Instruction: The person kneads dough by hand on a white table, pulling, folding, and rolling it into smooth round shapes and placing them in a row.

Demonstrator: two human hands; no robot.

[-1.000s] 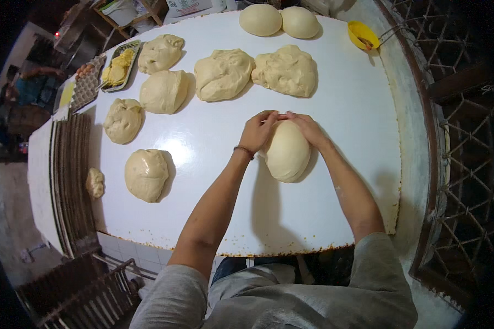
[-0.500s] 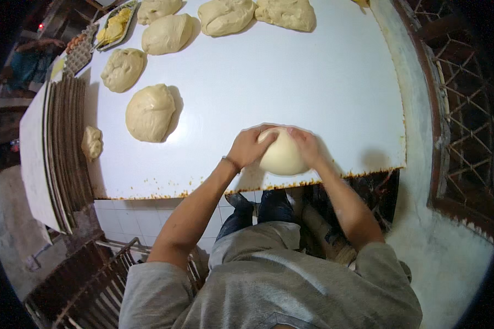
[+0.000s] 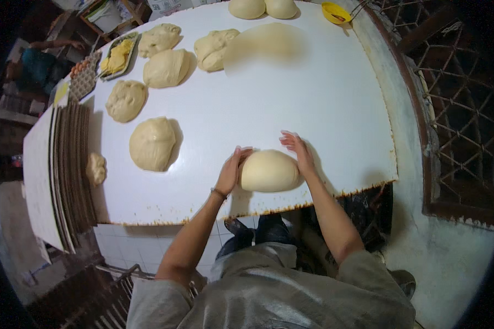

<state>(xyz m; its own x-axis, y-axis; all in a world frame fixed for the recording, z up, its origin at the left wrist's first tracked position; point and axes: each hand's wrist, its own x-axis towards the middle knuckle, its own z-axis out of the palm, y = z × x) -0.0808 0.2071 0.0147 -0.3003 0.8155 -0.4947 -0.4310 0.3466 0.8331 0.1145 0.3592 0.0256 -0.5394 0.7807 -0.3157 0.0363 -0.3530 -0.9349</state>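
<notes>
left hand [image 3: 234, 169] and right hand [image 3: 302, 154], unclenched, flank smooth dough [image 3: 270, 171] on the table [image 3: 335, 98].

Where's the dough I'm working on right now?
In the head view, the dough sits just right of centre, near the front edge of the table, between your left hand and right hand.

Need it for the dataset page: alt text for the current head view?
A person's left hand and right hand flank a smooth oval of dough near the close edge of a white table. More dough lumps lie farther back and to the left; a stack of thin boards stands at far left.
</notes>
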